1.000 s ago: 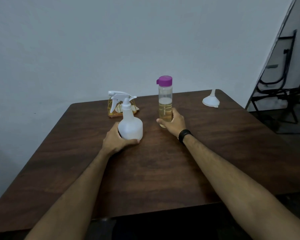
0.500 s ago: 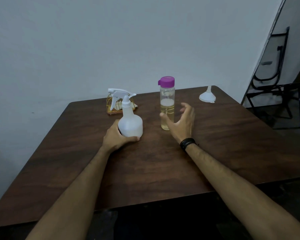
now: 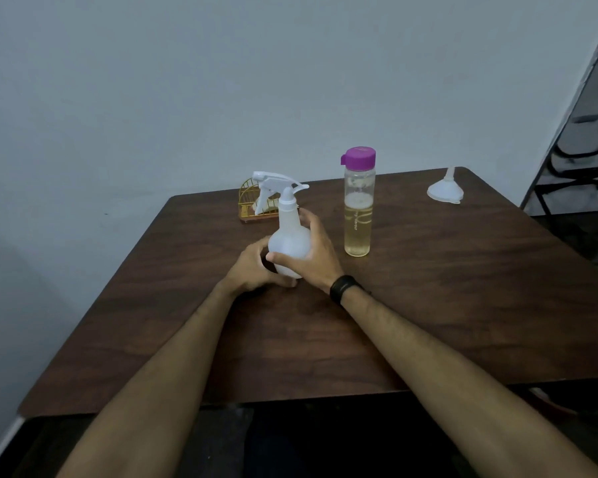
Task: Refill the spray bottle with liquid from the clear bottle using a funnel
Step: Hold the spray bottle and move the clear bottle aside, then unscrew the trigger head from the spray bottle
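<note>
Spray bottle, white translucent plastic with a round belly and white trigger head point(image 3: 288, 243), gripped from both sides on the dark wooden table point(image 3: 463, 288).

Left hand point(image 3: 252, 269) curls round the lower left of the belly, and the right hand point(image 3: 311, 251), black band point(image 3: 342, 288) on its wrist, wraps the right side with its thumb across the front and fingers reaching up near the neck. Both hands are clamped on it, trigger head on and pointing left. Just beside it to the right, standing upright and untouched, is the tall clear bottle with the purple cap point(image 3: 357, 205), pale yellow liquid filling about half. Well apart at the far right corner sits the white plastic funnel point(image 3: 445, 191), mouth down, spout up. Behind the sprayer, a small gold wire holder point(image 3: 251, 203).
</note>
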The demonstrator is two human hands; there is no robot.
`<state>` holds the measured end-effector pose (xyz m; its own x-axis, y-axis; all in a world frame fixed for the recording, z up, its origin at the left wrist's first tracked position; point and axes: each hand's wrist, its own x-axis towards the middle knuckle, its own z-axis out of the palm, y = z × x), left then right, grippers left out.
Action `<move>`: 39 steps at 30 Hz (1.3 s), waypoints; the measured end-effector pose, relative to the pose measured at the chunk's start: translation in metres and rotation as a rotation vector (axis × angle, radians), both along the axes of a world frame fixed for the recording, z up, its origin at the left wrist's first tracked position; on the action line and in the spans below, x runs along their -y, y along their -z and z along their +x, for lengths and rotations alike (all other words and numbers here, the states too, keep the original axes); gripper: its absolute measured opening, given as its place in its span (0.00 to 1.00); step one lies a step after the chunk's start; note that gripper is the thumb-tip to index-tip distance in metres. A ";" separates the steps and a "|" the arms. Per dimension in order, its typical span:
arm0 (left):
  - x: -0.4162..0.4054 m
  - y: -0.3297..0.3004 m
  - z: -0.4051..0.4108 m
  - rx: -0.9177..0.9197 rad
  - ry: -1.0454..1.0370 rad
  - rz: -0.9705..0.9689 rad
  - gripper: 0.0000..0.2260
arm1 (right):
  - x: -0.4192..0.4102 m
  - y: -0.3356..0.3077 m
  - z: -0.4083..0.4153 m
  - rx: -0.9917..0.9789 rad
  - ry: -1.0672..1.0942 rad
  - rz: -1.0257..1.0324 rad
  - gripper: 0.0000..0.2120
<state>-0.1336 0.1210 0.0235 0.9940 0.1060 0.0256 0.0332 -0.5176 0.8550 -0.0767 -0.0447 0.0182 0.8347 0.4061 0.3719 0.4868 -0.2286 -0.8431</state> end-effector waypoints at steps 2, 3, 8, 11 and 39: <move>-0.006 -0.008 -0.001 -0.042 0.067 -0.163 0.40 | -0.003 0.005 0.007 -0.033 -0.012 0.009 0.46; -0.009 -0.014 -0.004 -0.044 0.083 -0.270 0.41 | -0.003 0.008 0.009 -0.033 -0.011 0.007 0.44; 0.002 -0.043 -0.003 0.154 0.049 -0.525 0.25 | 0.001 0.010 0.015 -0.060 -0.016 0.030 0.40; 0.024 -0.057 0.005 0.226 -0.012 -0.556 0.13 | 0.001 0.011 0.017 -0.078 -0.031 0.041 0.40; 0.018 -0.045 0.032 0.361 -0.005 -0.703 0.27 | -0.001 0.010 0.020 -0.098 -0.011 0.023 0.39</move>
